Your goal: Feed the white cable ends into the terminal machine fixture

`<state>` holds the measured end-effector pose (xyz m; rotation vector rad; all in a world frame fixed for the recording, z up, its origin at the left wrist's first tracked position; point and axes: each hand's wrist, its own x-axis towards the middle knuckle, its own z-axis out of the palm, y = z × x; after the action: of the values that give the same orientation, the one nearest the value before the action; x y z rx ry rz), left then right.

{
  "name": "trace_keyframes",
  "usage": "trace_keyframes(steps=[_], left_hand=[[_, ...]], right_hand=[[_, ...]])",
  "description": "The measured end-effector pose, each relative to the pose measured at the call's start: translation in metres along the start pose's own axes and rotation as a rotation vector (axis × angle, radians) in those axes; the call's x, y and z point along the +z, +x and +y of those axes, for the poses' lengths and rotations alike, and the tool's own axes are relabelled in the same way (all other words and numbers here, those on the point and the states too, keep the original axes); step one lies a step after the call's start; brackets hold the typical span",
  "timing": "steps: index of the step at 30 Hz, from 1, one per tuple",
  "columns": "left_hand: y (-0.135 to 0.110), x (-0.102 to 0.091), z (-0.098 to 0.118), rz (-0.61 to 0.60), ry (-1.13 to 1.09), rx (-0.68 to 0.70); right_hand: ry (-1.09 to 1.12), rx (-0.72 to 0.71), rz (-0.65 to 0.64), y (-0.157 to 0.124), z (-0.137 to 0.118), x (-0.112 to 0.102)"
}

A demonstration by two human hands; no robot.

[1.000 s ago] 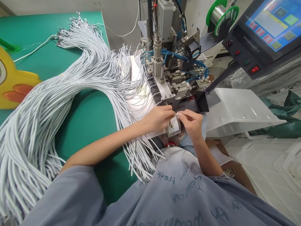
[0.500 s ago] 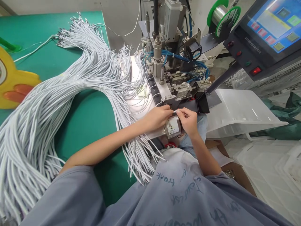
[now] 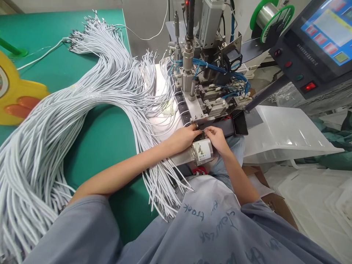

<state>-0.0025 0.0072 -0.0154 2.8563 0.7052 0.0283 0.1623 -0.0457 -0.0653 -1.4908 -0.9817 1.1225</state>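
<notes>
My left hand [image 3: 184,137] reaches to the front edge of the bench-top machine [image 3: 196,95], its fingers pinched together. What they hold is hidden. Facing it, my right hand [image 3: 216,138] is closed too, thumb and forefinger pinching a small cable end [image 3: 203,131], which is barely visible between the hands. Just below both hands sits a metal block with a white label [image 3: 203,150]. A thick bundle of white cables [image 3: 93,96] with metal tips lies to the left, and some of its cables run to the machine's dark side strip [image 3: 183,109].
At the upper right are a control screen [image 3: 327,33] and a solder wire spool [image 3: 268,16]. A translucent plastic chute [image 3: 291,132] extends right of the machine. On the green table mat [image 3: 107,135], a yellow duck-shaped object [image 3: 22,88] stands at the left edge.
Both hands stay close together at the machine's front, with small finger shifts. The white piece between them shows less now. The view has shifted slightly, moving the machine rightward in the picture.
</notes>
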Motion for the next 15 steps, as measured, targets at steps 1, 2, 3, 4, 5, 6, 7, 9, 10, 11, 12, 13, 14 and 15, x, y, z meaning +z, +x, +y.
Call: trace_keyframes(steps=[1,2,3,4,5,6,7,9,10,11,12,13,14,15], left_hand=[[-0.0003,-0.0004,-0.0003,-0.004,0.014,0.015],[-0.0006,-0.0011,-0.0003,-0.012,0.029,0.028],[-0.0009,-0.002,0.0,-0.018,0.044,0.037],[-0.0013,-0.0031,0.0004,-0.025,0.059,0.044],[-0.0016,-0.0043,0.001,-0.031,0.073,0.051],[-0.002,-0.0054,0.0016,-0.037,0.086,0.055],[-0.0024,-0.0063,0.0022,-0.043,0.099,0.06],[-0.003,-0.0076,0.0029,-0.054,0.125,0.07],[-0.0033,-0.0078,0.0031,-0.056,0.136,0.077],[-0.0035,-0.0079,0.0032,-0.056,0.148,0.084],[-0.0036,-0.0077,0.0032,-0.056,0.158,0.09],[-0.0036,-0.0074,0.0031,-0.055,0.168,0.095],[-0.0036,-0.0071,0.003,-0.055,0.175,0.099],[-0.0035,-0.0067,0.0029,-0.056,0.18,0.103]], right_hand=[[0.006,0.007,-0.003,-0.0001,-0.0003,-0.0003],[0.01,0.013,-0.006,-0.0001,-0.0007,-0.0006],[0.013,0.018,-0.008,0.0,-0.001,-0.001],[0.014,0.019,-0.01,0.0002,-0.0012,-0.0013],[0.012,0.018,-0.012,0.0005,-0.0014,-0.0016],[0.007,0.017,-0.014,0.0009,-0.0015,-0.0018],[0.002,0.016,-0.016,0.0014,-0.0016,-0.0019],[-0.006,0.018,-0.025,0.0022,-0.0012,-0.0016],[-0.007,0.022,-0.031,0.0024,-0.0009,-0.0013],[-0.005,0.025,-0.036,0.0025,-0.0005,-0.0009],[-0.002,0.026,-0.039,0.0024,0.0,-0.0004],[0.0,0.024,-0.04,0.0021,0.0005,0.0001],[0.001,0.023,-0.039,0.0018,0.0008,0.0006],[0.002,0.021,-0.036,0.0015,0.001,0.0011]])
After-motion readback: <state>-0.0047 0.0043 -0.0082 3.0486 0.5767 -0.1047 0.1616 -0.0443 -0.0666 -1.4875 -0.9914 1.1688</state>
